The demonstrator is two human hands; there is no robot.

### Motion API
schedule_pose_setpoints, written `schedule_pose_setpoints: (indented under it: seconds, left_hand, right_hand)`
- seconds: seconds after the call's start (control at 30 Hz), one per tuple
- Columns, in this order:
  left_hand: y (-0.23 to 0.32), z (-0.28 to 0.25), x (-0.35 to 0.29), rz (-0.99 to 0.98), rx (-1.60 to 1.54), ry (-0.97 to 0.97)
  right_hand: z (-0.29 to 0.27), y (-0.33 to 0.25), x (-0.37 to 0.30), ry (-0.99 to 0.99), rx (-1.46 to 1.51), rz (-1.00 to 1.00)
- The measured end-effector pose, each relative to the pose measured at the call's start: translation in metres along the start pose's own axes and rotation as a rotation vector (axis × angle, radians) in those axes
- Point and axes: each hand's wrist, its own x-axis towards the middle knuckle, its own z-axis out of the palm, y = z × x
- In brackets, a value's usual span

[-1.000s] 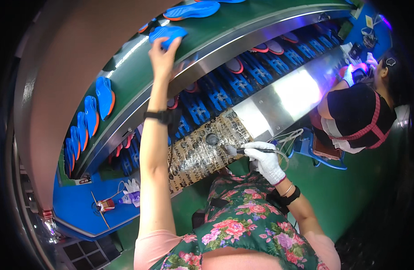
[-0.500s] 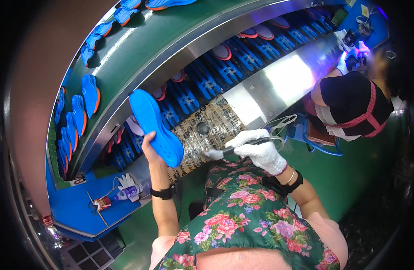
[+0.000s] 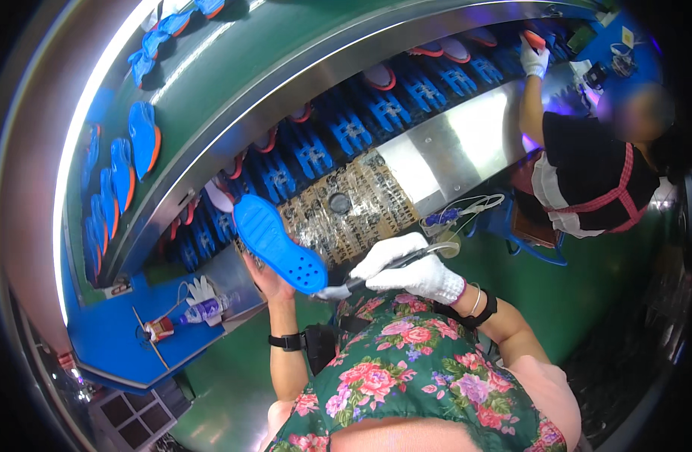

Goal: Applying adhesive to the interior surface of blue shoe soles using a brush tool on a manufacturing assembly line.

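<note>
A blue shoe sole is tilted up in front of me, with small round holes at its near end. My bare left hand holds it from behind and below, and most of its fingers are hidden by the sole. In my right hand, which wears a white knitted glove, is a dark-handled brush with a tube at its rear end. Its pale bristles meet or nearly meet the sole's near end; I cannot tell whether they touch.
A taped cardboard-covered ledge lies beyond my hands, beside a conveyor of blue holders bearing soles. More blue-orange soles sit on a green belt. A blue table with a bottle is at left. A co-worker sits at right.
The sole has moved nearer and right and has turned, showing its holes. My right hand has brought the brush leftward and down to the sole's end. The co-worker's gloved hand now reaches to the conveyor.
</note>
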Motion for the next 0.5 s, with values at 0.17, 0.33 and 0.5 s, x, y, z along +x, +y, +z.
schedule_pose_setpoints:
  seconds: [0.17,0.33,0.5]
  left_hand:
    - [-0.034,0.013,-0.010,-0.191,-0.111,-0.028]
    - [-0.070,0.063,-0.007,-0.206,-0.186,-0.186]
    - [-0.081,0.099,-0.001,-0.183,-0.256,-0.577]
  right_hand:
    - [0.001,0.009,0.005,0.175,-0.024,-0.015]
    - [-0.001,0.004,0.024,0.229,-0.310,-0.229]
    - [0.002,-0.002,0.031,0.313,-0.396,-0.408]
